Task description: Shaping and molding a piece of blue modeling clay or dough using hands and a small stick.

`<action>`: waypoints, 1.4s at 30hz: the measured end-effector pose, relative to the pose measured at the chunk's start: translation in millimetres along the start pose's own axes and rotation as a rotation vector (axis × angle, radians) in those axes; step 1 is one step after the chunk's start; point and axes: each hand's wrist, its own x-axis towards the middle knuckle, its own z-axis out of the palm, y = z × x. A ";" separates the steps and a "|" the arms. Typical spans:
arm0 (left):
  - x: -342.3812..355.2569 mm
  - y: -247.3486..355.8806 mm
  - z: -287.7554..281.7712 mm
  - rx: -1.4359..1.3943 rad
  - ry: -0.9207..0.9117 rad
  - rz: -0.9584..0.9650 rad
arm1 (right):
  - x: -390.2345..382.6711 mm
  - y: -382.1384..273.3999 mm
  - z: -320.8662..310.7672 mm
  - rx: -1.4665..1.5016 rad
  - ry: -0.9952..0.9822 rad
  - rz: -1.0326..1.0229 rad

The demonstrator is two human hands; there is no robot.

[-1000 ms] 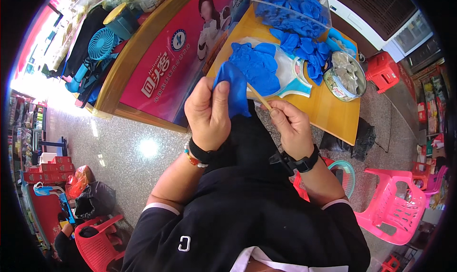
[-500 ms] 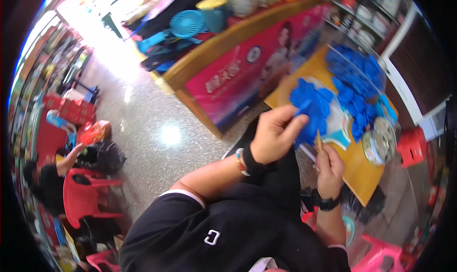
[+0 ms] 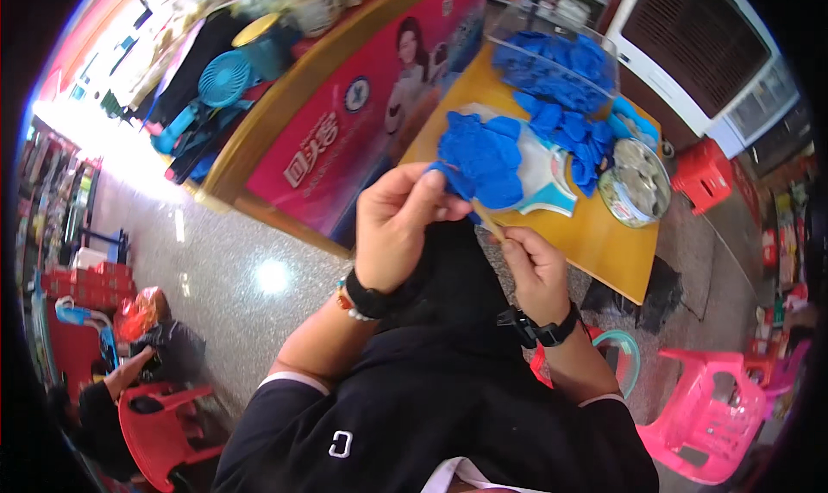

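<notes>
My left hand pinches a small blue piece at the near-left edge of a larger blue petalled shape. The shape looks like a flower; its material is hard to make out. In my right hand is a thin tan stick, gripped between thumb and fingers. The stick's tip reaches the small piece's near edge. Beyond my hands, a white and teal sheet lies on a yellow wooden table. More loose blue pieces are heaped farther right on the table.
A clear plastic bin of blue pieces stands at the table's far end. A round tin sits on its right side. A counter rises at far left. Pink chair, red stool and a seated person are around.
My view has swung, so the table and counter sit farther left and the pink chair shows more fully. My left hand still pinches blue material; my right still holds the stick.
</notes>
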 end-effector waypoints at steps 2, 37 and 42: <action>1.6 -1.6 5.6 -0.012 0.008 0.034 | -3.1 3.8 -1.0 0.009 0.039 -0.045; -7.6 0.8 8.1 0.115 0.004 0.108 | -8.5 1.9 -8.1 0.069 -0.061 -0.046; -9.1 7.4 7.3 0.206 -0.084 0.003 | -7.6 3.2 -10.8 0.009 -0.059 -0.118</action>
